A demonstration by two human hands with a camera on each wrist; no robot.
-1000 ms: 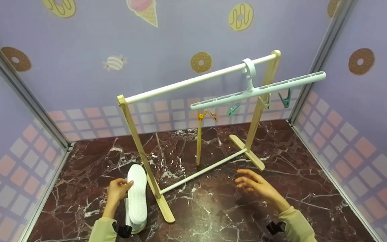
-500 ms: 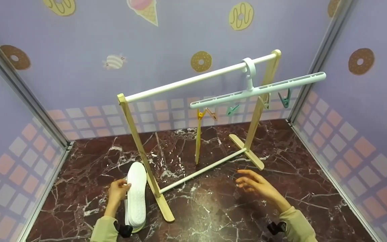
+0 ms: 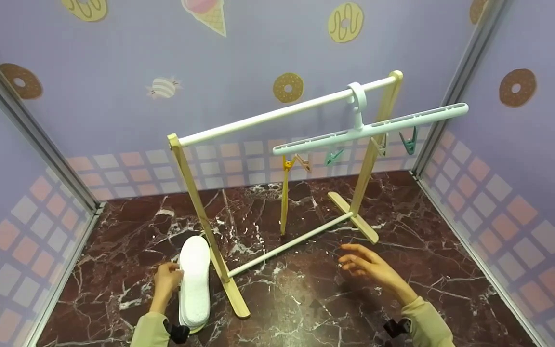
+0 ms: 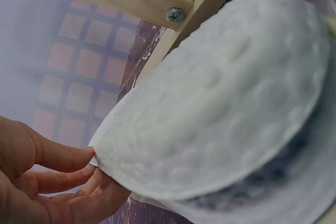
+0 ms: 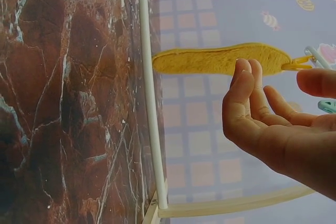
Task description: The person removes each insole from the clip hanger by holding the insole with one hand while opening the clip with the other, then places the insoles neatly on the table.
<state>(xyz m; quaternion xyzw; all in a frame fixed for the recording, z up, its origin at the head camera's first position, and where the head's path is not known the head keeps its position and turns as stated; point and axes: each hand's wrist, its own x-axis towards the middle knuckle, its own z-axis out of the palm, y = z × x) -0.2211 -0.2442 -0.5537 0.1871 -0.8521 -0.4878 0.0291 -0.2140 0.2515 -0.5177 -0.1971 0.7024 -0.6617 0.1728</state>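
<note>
A white insole (image 3: 194, 284) with a bumpy surface lies lengthwise over other insoles by the rack's left foot. My left hand (image 3: 166, 281) is at its left edge. In the left wrist view the thumb and fingertips pinch that edge, and a gap shows between the white insole (image 4: 215, 103) and a paler layer below. My right hand (image 3: 366, 264) hovers on the right with loosely bent fingers and holds nothing. Behind it in the right wrist view, a yellow insole (image 5: 220, 60) hangs from a yellow clip (image 5: 297, 64).
A wooden rack (image 3: 195, 207) with a white top rod (image 3: 268, 117) stands on the dark marbled surface (image 3: 301, 299). From the rod hangs a pale hanger (image 3: 325, 142) with several clips, including a dark green clip (image 3: 408, 141) and a light green clip (image 3: 335, 158). Patterned walls enclose the area.
The white insole's far end rises slightly, then comes down closer over the stack. My left hand shifts a little with it. My right hand stays almost still.
</note>
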